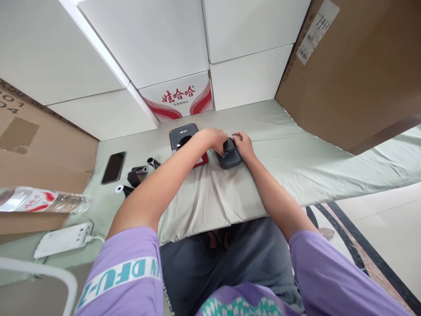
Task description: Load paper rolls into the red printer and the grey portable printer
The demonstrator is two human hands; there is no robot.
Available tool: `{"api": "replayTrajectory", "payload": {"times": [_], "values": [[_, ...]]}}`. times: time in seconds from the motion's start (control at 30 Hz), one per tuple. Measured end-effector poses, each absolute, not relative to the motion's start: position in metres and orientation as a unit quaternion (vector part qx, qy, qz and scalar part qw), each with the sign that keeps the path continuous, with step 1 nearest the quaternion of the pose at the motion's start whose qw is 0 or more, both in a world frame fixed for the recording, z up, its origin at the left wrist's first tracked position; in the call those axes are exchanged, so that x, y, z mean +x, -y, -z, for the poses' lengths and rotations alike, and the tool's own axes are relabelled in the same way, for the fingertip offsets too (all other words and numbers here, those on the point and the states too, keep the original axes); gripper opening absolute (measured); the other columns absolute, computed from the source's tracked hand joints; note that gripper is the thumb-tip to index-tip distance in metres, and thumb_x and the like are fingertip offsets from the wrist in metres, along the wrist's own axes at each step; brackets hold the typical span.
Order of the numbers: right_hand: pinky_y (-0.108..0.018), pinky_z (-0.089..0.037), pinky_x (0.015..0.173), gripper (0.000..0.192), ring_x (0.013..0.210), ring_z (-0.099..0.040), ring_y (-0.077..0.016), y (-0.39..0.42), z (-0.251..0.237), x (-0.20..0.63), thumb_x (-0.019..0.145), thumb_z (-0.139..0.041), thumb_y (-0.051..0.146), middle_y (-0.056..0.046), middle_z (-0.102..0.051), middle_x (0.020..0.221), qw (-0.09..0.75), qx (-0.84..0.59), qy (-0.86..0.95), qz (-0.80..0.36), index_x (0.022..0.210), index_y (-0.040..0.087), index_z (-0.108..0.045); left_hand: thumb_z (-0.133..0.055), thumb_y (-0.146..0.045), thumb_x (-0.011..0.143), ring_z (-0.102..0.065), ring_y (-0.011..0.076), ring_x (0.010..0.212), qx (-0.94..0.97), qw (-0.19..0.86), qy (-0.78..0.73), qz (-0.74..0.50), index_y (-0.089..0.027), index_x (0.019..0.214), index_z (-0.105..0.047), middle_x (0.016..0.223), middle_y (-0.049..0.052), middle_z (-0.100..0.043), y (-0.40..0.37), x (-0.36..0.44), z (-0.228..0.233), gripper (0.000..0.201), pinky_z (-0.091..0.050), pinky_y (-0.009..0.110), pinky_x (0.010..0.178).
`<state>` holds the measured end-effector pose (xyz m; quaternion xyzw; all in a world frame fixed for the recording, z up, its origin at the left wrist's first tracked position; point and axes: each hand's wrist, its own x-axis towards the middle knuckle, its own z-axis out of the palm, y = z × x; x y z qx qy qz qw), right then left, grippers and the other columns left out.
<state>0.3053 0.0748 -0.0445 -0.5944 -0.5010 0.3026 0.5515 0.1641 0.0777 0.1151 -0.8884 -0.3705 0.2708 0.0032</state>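
A small dark grey device (pixel 230 160) with rounded corners, like a portable printer, lies on the cloth-covered table in front of me. My left hand (pixel 217 139) reaches over its left far side, fingers bent and closed at a black part (pixel 228 144) on its top; what they pinch is partly hidden. From the right, my right hand (pixel 242 144) holds the device's far right edge with curled fingers. Left of it, partly beneath my left forearm, lies a dark grey and red flat case (pixel 180 131) with a black item (pixel 184 140) on top.
Several small black rolls (pixel 153 163) and a black phone (pixel 113 167) lie to the left. Farther left are a water bottle (pixel 42 200) and a white power bank (pixel 64 239) with a cable. White boxes (pixel 250 74) line the back; a large brown carton (pixel 355 74) stands right.
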Motion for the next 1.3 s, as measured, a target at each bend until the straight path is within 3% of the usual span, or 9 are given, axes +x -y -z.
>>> {"api": "replayTrajectory", "payload": {"times": [0.3,0.53,1.2,1.3], "values": [[-0.042,-0.052,0.088,0.026,0.084,-0.067,-0.0253,-0.072,0.04,0.304,0.079,-0.054,0.041,-0.006,-0.073,0.083,0.543,-0.601,0.507,-0.296,0.092,0.021,-0.066,-0.08,-0.04,0.067,-0.072,0.0311,0.1,-0.888,0.014,0.357,-0.288,-0.017,0.13,-0.071,0.122,0.017,-0.074,-0.08,0.175,-0.106,0.068,-0.053,0.033,0.081],[-0.043,-0.052,0.089,0.029,0.088,-0.069,-0.0276,-0.072,0.041,0.304,0.08,-0.052,0.042,-0.009,-0.075,0.089,0.534,-0.606,0.52,-0.279,0.094,0.021,-0.066,-0.076,-0.037,0.071,-0.072,0.0331,0.099,-0.9,0.035,0.328,-0.283,-0.011,0.125,-0.073,0.116,0.019,-0.075,-0.073,0.174,-0.105,0.06,-0.052,0.034,0.077],[-0.043,-0.052,0.094,0.024,0.098,-0.069,-0.027,-0.072,0.042,0.303,0.085,-0.053,0.037,-0.01,-0.077,0.099,0.524,-0.608,0.532,-0.271,0.096,0.022,-0.067,-0.074,-0.034,0.074,-0.071,0.0337,0.105,-0.904,0.016,0.34,-0.257,-0.014,0.122,-0.074,0.119,0.018,-0.074,-0.068,0.167,-0.105,0.052,-0.053,0.035,0.085],[-0.043,-0.052,0.094,0.025,0.097,-0.069,-0.0274,-0.072,0.042,0.303,0.086,-0.053,0.039,-0.01,-0.076,0.098,0.523,-0.608,0.533,-0.269,0.096,0.021,-0.067,-0.072,-0.026,0.077,-0.071,0.0342,0.11,-0.896,0.011,0.369,-0.247,-0.015,0.124,-0.073,0.121,0.018,-0.074,-0.069,0.162,-0.108,0.048,-0.053,0.035,0.09]]}}
